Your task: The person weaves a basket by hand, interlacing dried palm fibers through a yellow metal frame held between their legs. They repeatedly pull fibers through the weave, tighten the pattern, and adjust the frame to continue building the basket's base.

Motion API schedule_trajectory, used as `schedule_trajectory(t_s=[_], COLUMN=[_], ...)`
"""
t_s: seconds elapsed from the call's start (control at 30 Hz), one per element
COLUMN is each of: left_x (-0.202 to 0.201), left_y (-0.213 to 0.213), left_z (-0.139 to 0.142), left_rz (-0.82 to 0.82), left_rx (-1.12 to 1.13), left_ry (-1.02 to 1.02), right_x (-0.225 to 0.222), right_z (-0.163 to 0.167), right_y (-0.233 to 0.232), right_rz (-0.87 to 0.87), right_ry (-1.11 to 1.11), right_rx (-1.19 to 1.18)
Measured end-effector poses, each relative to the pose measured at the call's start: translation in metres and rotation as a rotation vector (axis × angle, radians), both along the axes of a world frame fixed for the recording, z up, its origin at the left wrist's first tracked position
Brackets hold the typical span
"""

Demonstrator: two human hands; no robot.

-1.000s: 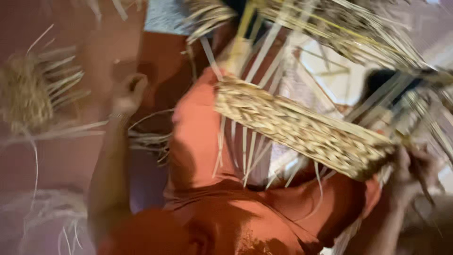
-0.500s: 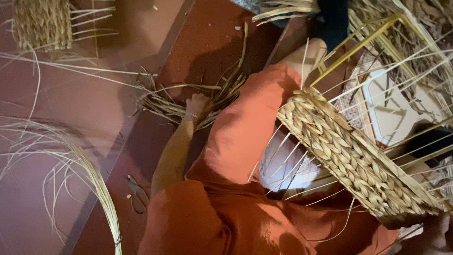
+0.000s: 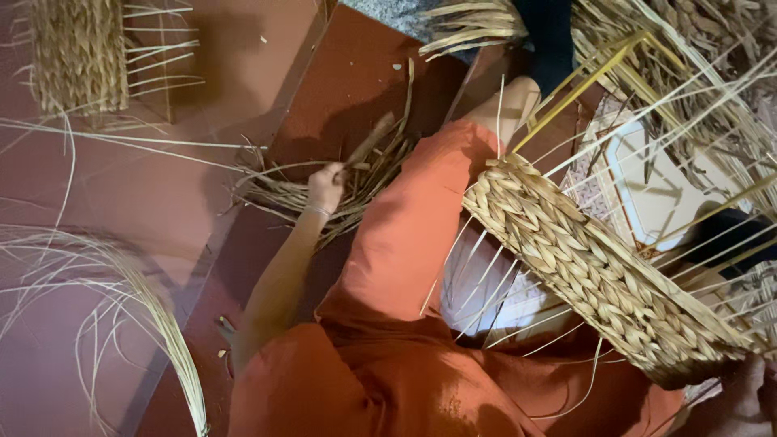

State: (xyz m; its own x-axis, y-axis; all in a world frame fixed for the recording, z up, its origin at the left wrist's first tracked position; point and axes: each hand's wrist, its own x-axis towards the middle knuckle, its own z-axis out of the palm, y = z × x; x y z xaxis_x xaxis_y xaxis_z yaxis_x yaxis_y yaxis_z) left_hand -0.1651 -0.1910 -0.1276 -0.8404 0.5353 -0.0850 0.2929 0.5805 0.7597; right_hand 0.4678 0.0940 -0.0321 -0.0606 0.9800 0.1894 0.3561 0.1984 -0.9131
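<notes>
My left hand (image 3: 326, 186) reaches out over the floor into a loose pile of dried fibre strands (image 3: 283, 193) and is closed on a flat strand (image 3: 371, 139) that sticks up from it. A half-woven basket (image 3: 591, 259) of braided straw lies across my lap, over my orange clothing (image 3: 405, 243), with thin pale stakes fanning out of it. My right hand (image 3: 749, 388) shows only partly at the bottom right corner, touching the basket's lower end; its fingers are cut off by the frame edge.
A second woven piece (image 3: 77, 53) with loose ends stands at the top left on the reddish floor (image 3: 162, 194). A bundle of thin pale reeds (image 3: 129, 299) curves along the left. More straw and yellow stakes (image 3: 672, 48) crowd the top right.
The view has swung to the right and down. My left hand has gone from hanging in the air to reaching into the strand pile and closing on a strand.
</notes>
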Motion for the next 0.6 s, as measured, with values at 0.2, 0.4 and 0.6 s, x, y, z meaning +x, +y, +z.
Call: schedule_trajectory(t_s=[0.2,0.4,0.6], left_x=[0.002,0.024,0.084], left_y=[0.002,0.017,0.046], left_z=[0.039,0.102,0.155], left_rz=[-0.093,-0.357,-0.533], left_rx=[0.584,0.549,0.456], left_ry=[-0.389,0.388,-0.126], right_x=[0.005,-0.015,-0.045], right_z=[0.005,0.025,0.067], right_y=[-0.013,-0.021,-0.043], right_rz=[0.038,0.017,-0.046], right_ry=[-0.366,-0.256,0.002], right_rx=[0.138,0.034,-0.133])
